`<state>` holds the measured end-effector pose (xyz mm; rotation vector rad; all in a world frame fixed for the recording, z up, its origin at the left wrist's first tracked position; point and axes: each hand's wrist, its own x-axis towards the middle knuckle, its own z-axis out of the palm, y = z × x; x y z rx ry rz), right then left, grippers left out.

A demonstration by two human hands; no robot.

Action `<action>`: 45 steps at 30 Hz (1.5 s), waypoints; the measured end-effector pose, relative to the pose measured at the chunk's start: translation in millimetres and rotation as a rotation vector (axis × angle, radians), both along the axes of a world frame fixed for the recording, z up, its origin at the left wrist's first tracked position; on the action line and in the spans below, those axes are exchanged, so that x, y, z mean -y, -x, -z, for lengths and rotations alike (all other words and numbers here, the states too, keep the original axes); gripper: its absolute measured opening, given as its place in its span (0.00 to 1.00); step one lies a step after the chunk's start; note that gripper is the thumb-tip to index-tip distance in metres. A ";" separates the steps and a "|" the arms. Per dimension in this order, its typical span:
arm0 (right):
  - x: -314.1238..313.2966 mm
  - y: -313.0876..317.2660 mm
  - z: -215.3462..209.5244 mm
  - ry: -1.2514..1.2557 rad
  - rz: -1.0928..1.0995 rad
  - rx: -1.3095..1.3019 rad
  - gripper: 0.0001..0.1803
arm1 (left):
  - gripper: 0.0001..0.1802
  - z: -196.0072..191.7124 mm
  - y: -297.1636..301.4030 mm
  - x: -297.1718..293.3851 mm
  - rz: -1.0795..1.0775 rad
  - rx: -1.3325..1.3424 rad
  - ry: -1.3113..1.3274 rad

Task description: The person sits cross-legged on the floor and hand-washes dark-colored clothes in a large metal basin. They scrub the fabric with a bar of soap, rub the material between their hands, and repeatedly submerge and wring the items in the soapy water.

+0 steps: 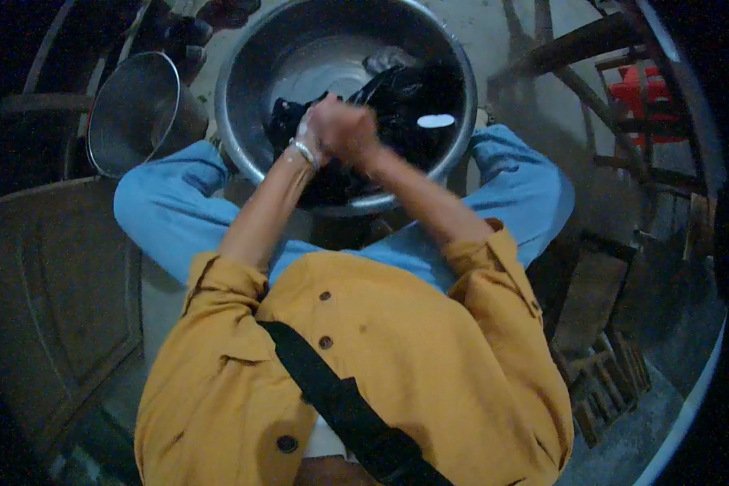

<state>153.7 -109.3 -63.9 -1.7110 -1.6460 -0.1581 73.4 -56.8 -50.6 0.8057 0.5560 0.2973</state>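
Note:
A wide metal basin [236, 154] stands between my knees, with wet-looking black cloth [413, 93] bunched inside it. Over its near part my two hands are pressed close together on the cloth. My left hand [311, 136], with a pale bangle at the wrist and what looks like suds on it, is closed on the black cloth. Right beside and partly over it, my right hand [350, 134] is closed too, somewhat blurred, and covers part of the cloth. A white oval piece [436, 121], perhaps soap, lies on the cloth at the right.
A metal bucket [134, 113] stands left of the basin. At the lower left is a wooden panel [65, 283]. Wooden furniture legs and bars [599, 89] rise on the right, with a red object [640, 101] behind them. A slatted wooden piece [603, 364] lies at the lower right.

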 end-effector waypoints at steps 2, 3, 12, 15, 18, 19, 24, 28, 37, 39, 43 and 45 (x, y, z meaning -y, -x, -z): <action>-0.1 -36.4 -17.5 0.079 0.184 -0.332 0.15 | 0.17 -26.1 -11.8 9.2 -0.079 -0.281 0.252; -0.6 -45.4 -22.9 0.235 0.175 -0.512 0.17 | 0.23 -24.9 -14.8 11.5 -0.140 -0.339 -0.424; 23.1 -107.3 -35.8 0.905 -0.338 -0.541 0.21 | 0.16 -48.9 13.8 -36.5 0.435 -0.390 -0.512; 22.3 -116.6 -9.0 0.692 -0.305 -1.034 0.16 | 0.19 -45.8 16.7 -35.5 0.303 -0.101 -0.414; 21.5 -98.7 -37.5 0.293 -0.328 -1.731 0.15 | 0.18 -29.1 14.5 -29.5 0.167 -0.072 -0.282; 18.5 -90.3 -40.7 0.183 -0.267 -1.727 0.18 | 0.16 -28.8 12.8 -27.7 0.122 -0.078 -0.148; 17.6 -10.6 -72.6 -0.091 -0.184 -0.218 0.07 | 0.23 -18.4 1.0 -18.9 -0.209 -0.035 0.402; 7.6 -12.5 -10.7 0.047 -0.137 -0.084 0.11 | 0.16 -4.8 -2.9 8.9 -0.167 -0.127 0.237; -0.7 -36.0 12.8 0.095 0.055 -0.035 0.10 | 0.16 -13.6 -7.4 14.0 -0.063 -0.192 0.123; 0.1 -53.9 -4.3 0.323 0.130 -0.774 0.15 | 0.15 -29.8 -15.2 21.4 -0.152 -0.245 -0.023; 6.8 -44.4 -37.1 0.612 0.107 -1.718 0.20 | 0.13 11.1 -6.2 -4.9 -0.179 -0.182 -0.381; 10.3 -58.2 -20.1 0.522 0.101 -1.733 0.18 | 0.11 27.0 -9.5 -12.5 -0.172 -0.150 -0.291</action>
